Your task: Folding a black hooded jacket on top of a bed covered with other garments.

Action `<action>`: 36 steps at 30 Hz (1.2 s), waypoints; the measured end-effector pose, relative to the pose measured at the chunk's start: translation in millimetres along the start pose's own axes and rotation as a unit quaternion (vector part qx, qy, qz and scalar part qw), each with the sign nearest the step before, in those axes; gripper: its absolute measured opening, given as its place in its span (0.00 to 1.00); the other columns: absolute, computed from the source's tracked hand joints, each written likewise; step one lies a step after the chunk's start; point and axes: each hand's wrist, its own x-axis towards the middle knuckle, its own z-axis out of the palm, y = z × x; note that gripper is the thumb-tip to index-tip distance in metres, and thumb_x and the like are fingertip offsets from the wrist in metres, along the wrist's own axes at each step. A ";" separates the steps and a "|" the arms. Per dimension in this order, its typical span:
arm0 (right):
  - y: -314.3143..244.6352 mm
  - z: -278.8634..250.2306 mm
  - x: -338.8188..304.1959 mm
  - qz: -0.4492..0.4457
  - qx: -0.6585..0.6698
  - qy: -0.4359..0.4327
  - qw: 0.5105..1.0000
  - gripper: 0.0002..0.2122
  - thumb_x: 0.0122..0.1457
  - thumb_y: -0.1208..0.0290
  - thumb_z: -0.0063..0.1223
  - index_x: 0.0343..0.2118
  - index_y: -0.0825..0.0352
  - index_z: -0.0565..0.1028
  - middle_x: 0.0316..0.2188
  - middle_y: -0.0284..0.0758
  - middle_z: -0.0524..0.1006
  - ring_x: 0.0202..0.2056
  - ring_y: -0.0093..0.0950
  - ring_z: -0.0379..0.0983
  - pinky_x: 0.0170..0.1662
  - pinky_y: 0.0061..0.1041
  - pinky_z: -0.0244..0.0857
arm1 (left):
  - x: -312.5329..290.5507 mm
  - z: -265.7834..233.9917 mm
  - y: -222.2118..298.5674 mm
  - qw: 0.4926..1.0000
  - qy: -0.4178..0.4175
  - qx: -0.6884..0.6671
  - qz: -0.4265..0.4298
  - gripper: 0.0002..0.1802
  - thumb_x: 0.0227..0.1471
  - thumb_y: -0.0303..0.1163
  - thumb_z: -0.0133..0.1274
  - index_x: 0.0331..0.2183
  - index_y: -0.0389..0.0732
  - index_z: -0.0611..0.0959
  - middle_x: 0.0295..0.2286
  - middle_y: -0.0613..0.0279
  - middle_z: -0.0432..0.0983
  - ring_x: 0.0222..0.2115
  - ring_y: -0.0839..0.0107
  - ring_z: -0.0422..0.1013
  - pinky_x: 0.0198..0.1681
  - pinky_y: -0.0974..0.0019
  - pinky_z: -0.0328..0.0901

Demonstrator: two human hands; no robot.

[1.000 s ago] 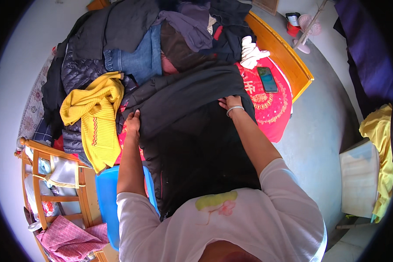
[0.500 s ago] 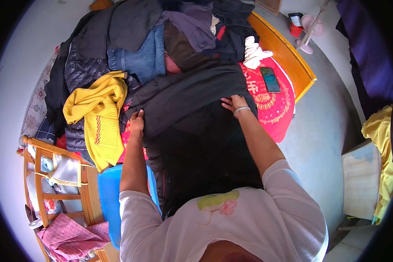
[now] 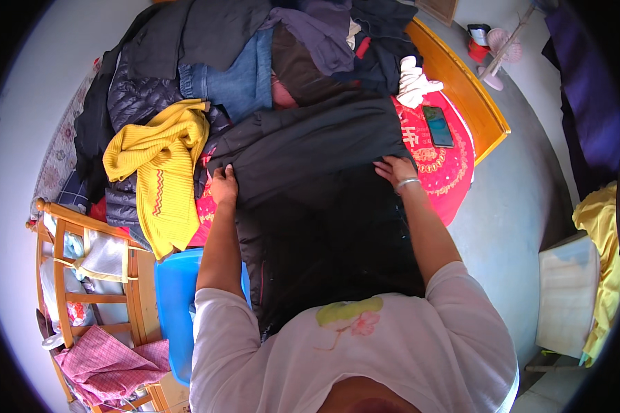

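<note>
A black garment (image 3: 310, 148) is spread in front of me, its far part lying on the bed and its near part, a deeper black, reaching down to my shirt front. My left hand (image 3: 224, 184) grips its left edge, fingers curled on the cloth. At the right edge my right hand (image 3: 398, 171), with a bangle on the wrist, holds the fabric, fingers on top and thumb hidden. A fairly straight crease runs between the two hands. Just left of the garment lies a yellow ribbed sweater (image 3: 165, 175).
Behind are heaped dark clothes and blue jeans (image 3: 234, 86). A phone (image 3: 438, 126) and white cloth (image 3: 415, 82) lie right, by the red bed cover (image 3: 455, 182) and wooden bed edge (image 3: 479, 103). A blue tub (image 3: 174, 316) and wooden chair (image 3: 96, 298) stand left.
My right hand has moved right and slightly nearer, out to the garment's edge. The crease between my hands looks straighter. The whole view has shifted a little.
</note>
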 end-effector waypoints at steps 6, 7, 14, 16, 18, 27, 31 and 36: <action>-61.0 -48.7 5.9 -0.005 -0.351 -0.062 0.934 0.19 0.55 0.62 0.51 0.45 0.70 0.67 0.28 0.33 0.77 0.30 0.30 0.76 0.31 0.21 0.69 | -4.2 6.3 -10.1 0.989 0.096 0.103 -0.045 0.29 0.46 0.57 0.50 0.36 0.39 0.77 0.34 0.47 0.75 0.39 0.54 0.71 0.45 0.58 0.63; -64.2 -50.3 16.2 -0.105 -0.325 -0.013 0.940 0.24 0.54 0.59 0.53 0.48 0.71 0.66 0.32 0.35 0.76 0.34 0.30 0.75 0.36 0.22 0.68 | -0.8 6.5 -12.2 0.996 0.028 0.037 -0.073 0.28 0.45 0.57 0.51 0.36 0.40 0.77 0.34 0.48 0.76 0.38 0.54 0.71 0.45 0.59 0.63; -40.0 -17.4 53.6 -0.135 -0.404 -0.049 0.904 0.38 0.45 0.57 0.63 0.56 0.71 0.58 0.53 0.42 0.64 0.57 0.32 0.56 0.57 0.25 0.51 | 15.6 -7.8 -5.0 0.999 -0.044 0.000 -0.031 0.22 0.46 0.47 0.55 0.30 0.36 0.78 0.31 0.48 0.76 0.35 0.54 0.72 0.42 0.58 0.63; -38.0 -21.2 44.6 -0.162 -0.382 -0.040 0.909 0.39 0.44 0.62 0.64 0.57 0.72 0.56 0.53 0.45 0.63 0.57 0.34 0.56 0.58 0.27 0.49 | 16.7 -12.6 -0.7 0.998 0.005 -0.067 0.009 0.17 0.47 0.42 0.55 0.28 0.36 0.78 0.32 0.47 0.75 0.34 0.54 0.71 0.40 0.57 0.63; -32.3 -28.5 35.2 -0.192 -0.360 -0.022 0.913 0.40 0.43 0.67 0.65 0.57 0.73 0.54 0.54 0.47 0.61 0.57 0.37 0.55 0.59 0.28 0.48 | 12.9 -12.4 1.5 0.994 0.045 -0.085 0.049 0.15 0.47 0.40 0.55 0.27 0.36 0.78 0.32 0.47 0.74 0.34 0.54 0.70 0.40 0.58 0.62; -62.5 -15.8 16.5 -0.336 -0.573 0.046 0.746 0.32 0.45 0.68 0.61 0.54 0.68 0.60 0.48 0.48 0.67 0.49 0.43 0.65 0.52 0.34 0.60 | -5.1 -6.1 58.7 0.965 0.163 0.116 0.168 0.21 0.45 0.45 0.55 0.40 0.46 0.76 0.48 0.51 0.64 0.52 0.56 0.56 0.53 0.51 0.52; -62.2 63.7 11.1 -0.578 -0.571 -0.058 0.581 0.23 0.47 0.63 0.57 0.48 0.64 0.69 0.47 0.40 0.69 0.49 0.41 0.65 0.51 0.38 0.58 | -31.8 14.2 108.1 0.905 0.048 0.109 0.409 0.24 0.51 0.49 0.47 0.47 0.48 0.74 0.52 0.56 0.60 0.56 0.58 0.52 0.56 0.46 0.44; 13.0 121.6 -2.8 -0.319 -0.775 -0.207 0.504 0.28 0.56 0.43 0.36 0.54 0.56 0.64 0.60 0.32 0.55 0.63 0.32 0.41 0.60 0.51 0.28 | -65.2 46.2 109.2 0.903 -0.180 0.172 0.351 0.33 0.53 0.57 0.38 0.57 0.52 0.61 0.58 0.55 0.49 0.60 0.57 0.43 0.59 0.45 0.36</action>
